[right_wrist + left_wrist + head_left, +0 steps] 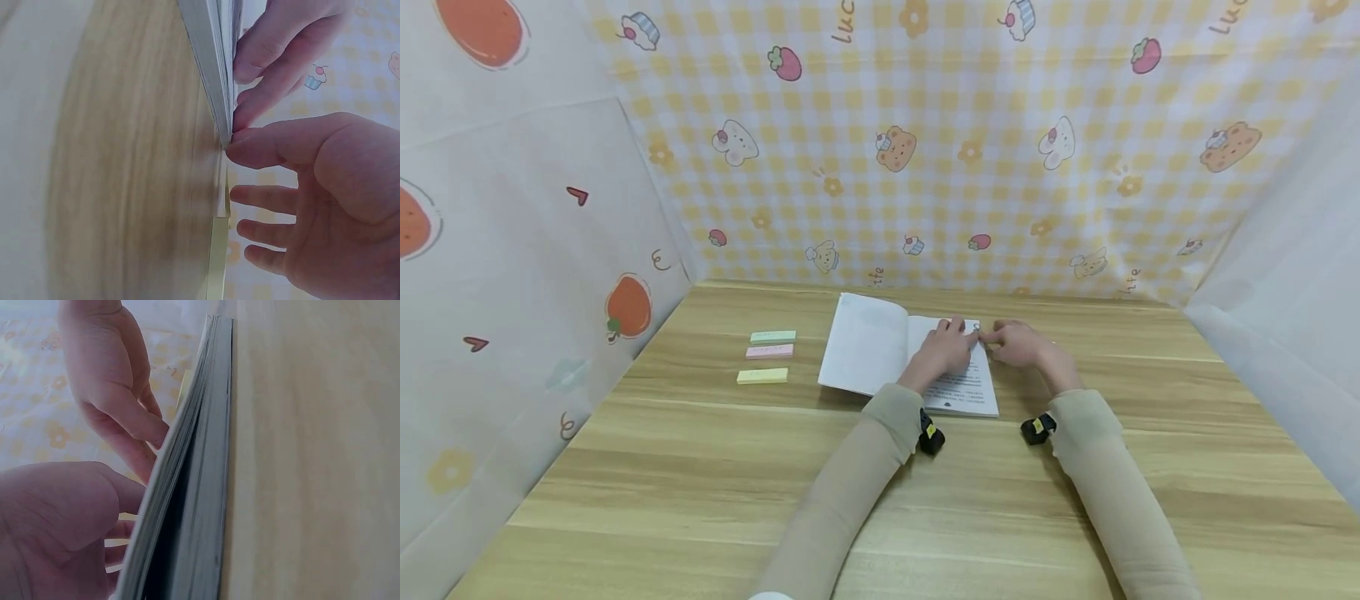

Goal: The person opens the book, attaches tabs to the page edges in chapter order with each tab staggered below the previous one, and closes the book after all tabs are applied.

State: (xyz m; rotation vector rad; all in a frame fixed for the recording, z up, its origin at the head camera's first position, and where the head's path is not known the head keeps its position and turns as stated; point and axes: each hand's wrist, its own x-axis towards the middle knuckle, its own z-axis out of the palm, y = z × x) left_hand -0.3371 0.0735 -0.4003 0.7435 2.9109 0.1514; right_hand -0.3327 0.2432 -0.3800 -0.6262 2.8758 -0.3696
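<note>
Two beige sleeves (pixel 850 492) reach across the wooden table (pixel 700 500) to an open book (pixel 880 350) lying mid-table. The left hand (pixel 942 354) rests flat on the printed page, fingers relaxed; the right hand (pixel 1018 343) touches the book's far right corner with loosely straight fingers. Three sticky-note pads (pixel 769 356) lie to the left

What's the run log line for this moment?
left hand rests on open book | right hand touches page edge | sticky notes untouched
</note>
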